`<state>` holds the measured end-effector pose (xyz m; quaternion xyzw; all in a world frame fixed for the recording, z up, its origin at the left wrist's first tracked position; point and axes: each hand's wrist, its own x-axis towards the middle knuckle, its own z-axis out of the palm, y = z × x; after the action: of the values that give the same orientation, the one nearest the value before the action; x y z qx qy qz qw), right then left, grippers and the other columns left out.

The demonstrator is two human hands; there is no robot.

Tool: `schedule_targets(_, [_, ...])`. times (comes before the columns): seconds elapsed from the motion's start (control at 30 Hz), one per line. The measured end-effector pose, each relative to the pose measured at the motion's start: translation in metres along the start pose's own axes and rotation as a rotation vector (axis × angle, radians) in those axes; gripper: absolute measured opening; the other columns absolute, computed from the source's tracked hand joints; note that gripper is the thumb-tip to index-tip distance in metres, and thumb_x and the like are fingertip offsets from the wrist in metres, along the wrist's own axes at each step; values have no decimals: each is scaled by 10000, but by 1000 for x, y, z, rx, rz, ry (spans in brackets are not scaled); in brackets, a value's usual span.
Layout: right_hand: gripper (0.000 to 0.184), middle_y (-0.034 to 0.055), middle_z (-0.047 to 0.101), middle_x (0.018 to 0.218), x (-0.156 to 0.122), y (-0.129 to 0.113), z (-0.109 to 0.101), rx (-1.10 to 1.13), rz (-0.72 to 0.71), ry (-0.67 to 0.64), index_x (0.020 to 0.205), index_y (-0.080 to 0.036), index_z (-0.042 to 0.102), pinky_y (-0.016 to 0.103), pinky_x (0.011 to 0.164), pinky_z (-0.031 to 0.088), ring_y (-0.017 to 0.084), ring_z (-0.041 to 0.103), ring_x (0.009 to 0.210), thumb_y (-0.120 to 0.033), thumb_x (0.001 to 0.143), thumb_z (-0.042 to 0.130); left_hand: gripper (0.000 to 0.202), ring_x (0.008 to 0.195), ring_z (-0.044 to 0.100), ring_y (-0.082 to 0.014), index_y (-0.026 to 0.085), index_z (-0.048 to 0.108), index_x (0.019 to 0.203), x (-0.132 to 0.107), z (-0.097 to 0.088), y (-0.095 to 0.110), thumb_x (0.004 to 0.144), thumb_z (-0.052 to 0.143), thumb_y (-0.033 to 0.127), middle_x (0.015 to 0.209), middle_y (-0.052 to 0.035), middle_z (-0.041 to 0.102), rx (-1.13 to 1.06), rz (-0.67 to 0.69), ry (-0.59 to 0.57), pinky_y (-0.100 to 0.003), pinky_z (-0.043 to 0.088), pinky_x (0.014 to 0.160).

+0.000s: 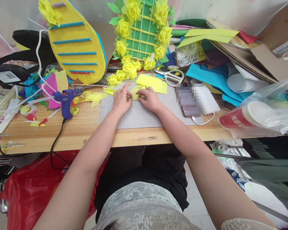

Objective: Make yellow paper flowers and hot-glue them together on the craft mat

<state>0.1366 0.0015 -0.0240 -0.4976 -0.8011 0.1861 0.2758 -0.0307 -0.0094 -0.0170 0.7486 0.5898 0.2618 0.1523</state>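
Observation:
Between my two hands is a small piece of yellow paper (134,92), pinched from both sides above the grey cutting mat (139,118). My left hand (122,99) has its thumb and fingers closed on the paper's left side, the index finger raised. Closed on the right side is my right hand (148,99). More yellow paper sheets (156,83) lie just behind the hands. Several yellow paper flowers (127,72) sit at the back, below a green panel (144,35) with white strings and flowers along its sides.
A blue glue gun (66,101) stands at left with its cord hanging over the table edge. Scissors (174,76), a phone (188,100) and a white power bank (205,99) lie right. A red cup (237,118) in plastic sits near the edge. A yellow rounded board (79,59) leans behind.

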Motion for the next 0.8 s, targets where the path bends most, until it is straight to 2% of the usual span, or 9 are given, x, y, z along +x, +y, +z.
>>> schedule_targets(0.23, [245,46,672,837,3,-7,6,21,158,36,1027,-181,582,370,812,423,242,520,943,-189,787,537,633,1005,584,-216,201,395,1344,1,0,2,728,525,137,962,-29,709,-16,-41,-5,-398,343,966])
schedule_targets(0.6, [189,57,651,783,6,-15,14,-47,233,84,946,-185,514,397,813,424,260,519,896,-142,763,502,586,1054,567,-242,191,413,1294,3,2,1,726,551,137,949,-37,716,-11,-73,-9,-412,330,972])
schedule_targets(0.8, [109,73,639,806,7,-14,16,-104,226,94,867,-191,508,411,800,431,261,518,870,-152,766,495,441,1037,574,-234,199,475,1156,3,1,2,728,546,126,925,-35,708,1,-74,-10,-409,334,958])
